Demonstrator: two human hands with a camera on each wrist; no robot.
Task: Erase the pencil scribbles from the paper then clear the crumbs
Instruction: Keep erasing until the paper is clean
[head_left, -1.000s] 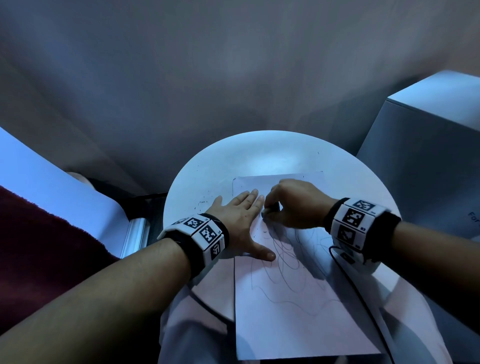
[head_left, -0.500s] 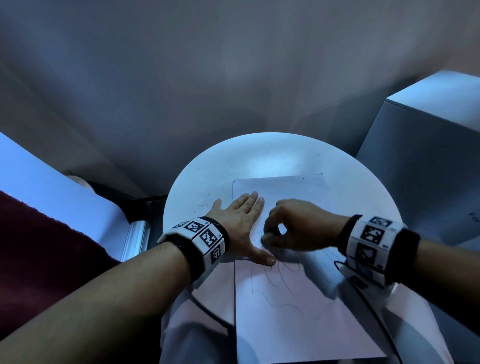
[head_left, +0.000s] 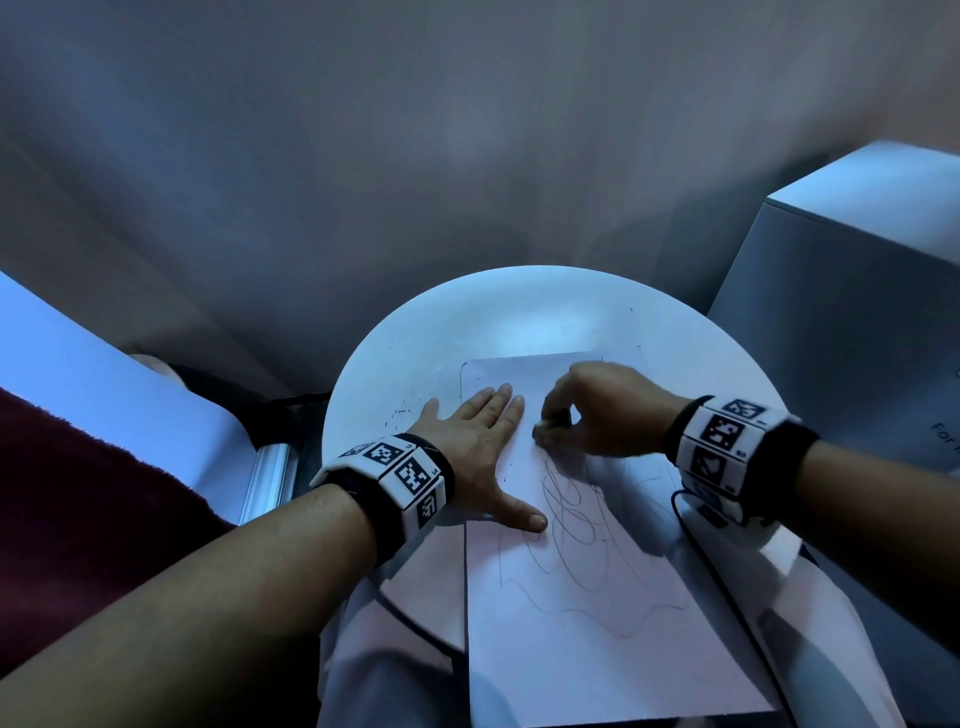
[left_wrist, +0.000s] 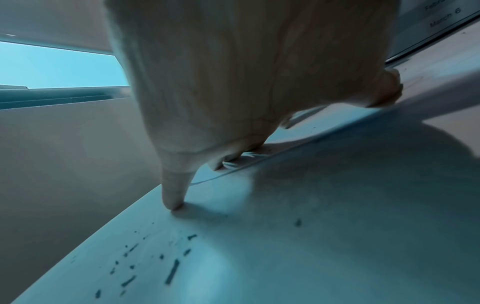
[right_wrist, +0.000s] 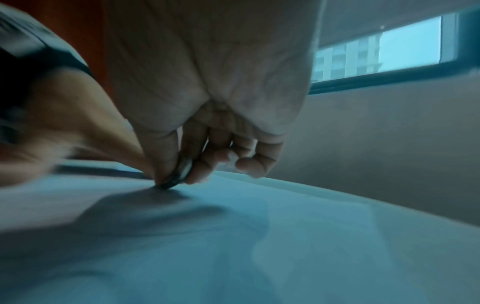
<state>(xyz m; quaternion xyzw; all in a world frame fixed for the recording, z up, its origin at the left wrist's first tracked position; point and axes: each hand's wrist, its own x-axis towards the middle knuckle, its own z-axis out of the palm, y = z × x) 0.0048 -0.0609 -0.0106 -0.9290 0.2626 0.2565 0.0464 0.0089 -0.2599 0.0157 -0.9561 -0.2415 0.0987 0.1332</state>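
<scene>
Near edge, 6 o'clock: white rectangular paper sheet (head_left: 597, 623) on round white table (head_left: 415, 353), grey pencil scribbles (head_left: 576, 525) mid-sheet. Left hand (head_left: 467, 447) flat, fingers straight, pinning sheet at 9 o'clock. Right hand (head_left: 597, 410) pinches small dark-edged eraser (right_wrist: 179, 172), pressed at 12 o'clock. Dark eraser crumbs (left_wrist: 155, 261) on table, 10 o'clock. Risk: hard rubbing creases or tears paper if the pin slips. No containers visible.

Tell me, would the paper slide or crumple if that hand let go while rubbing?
Probably. The paper looks thin and floppy, lying on a smooth round table. The left hand presses it flat, likely because the eraser would drag it.
</scene>
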